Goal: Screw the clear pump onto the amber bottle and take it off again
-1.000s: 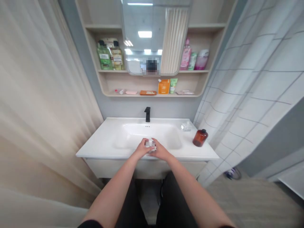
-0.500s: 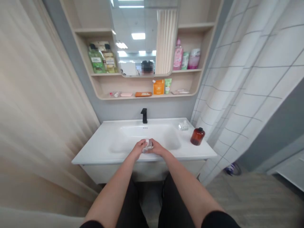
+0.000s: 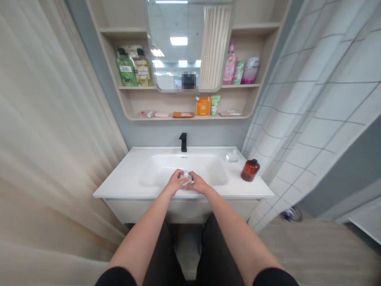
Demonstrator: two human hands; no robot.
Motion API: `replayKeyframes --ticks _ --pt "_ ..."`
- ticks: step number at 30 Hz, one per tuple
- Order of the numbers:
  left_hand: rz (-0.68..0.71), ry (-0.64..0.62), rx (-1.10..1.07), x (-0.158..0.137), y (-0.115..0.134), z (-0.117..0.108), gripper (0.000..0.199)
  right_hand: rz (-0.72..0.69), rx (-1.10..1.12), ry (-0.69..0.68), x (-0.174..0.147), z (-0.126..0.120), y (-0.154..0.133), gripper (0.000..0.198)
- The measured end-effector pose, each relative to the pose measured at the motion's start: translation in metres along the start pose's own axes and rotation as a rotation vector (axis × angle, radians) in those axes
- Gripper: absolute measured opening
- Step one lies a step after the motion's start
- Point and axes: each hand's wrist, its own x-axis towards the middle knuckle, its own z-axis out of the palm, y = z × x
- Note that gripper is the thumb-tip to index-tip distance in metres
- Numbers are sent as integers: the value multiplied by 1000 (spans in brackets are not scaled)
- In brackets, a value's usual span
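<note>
Over the front of the white sink (image 3: 149, 171), a small clear bottle with a whitish cap (image 3: 186, 179) is held between both hands. My left hand (image 3: 175, 182) wraps its left side, with the thumb across the front. My right hand (image 3: 197, 184) grips the right side, fingers curled around it. The bottle looks roughly upright, cap on top; its lower part is partly covered by fingers. A similar clear bottle or bottles (image 3: 232, 156) lie on the counter to the right, too blurred to count. Near them stands an amber bottle with a black cap (image 3: 250, 171).
A black faucet (image 3: 183, 142) rises behind the basin. Above, a shelf unit (image 3: 127, 117) with a mirror (image 3: 178, 51) carries several toiletries, including an orange pouch (image 3: 203, 106). A beige curtain (image 3: 59, 119) hangs at left, a white checked curtain (image 3: 285, 119) at right.
The clear bottle has turned from a tilt to nearly upright, with its cap up. My left hand's grip has shifted, bringing the thumb to the front. The view has moved slightly.
</note>
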Motion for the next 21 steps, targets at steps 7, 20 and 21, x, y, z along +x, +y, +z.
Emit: replayKeyframes --ticks 7,20,21 --pt "20 14 -15 -1 1 1 53 -18 -36 15 0 1 3 72" --pt "15 37 -29 -1 0 2 59 -13 -40 30 -3 3 -1 73" --pt "23 45 -29 -1 0 2 61 -9 -40 34 -3 3 -2 73"
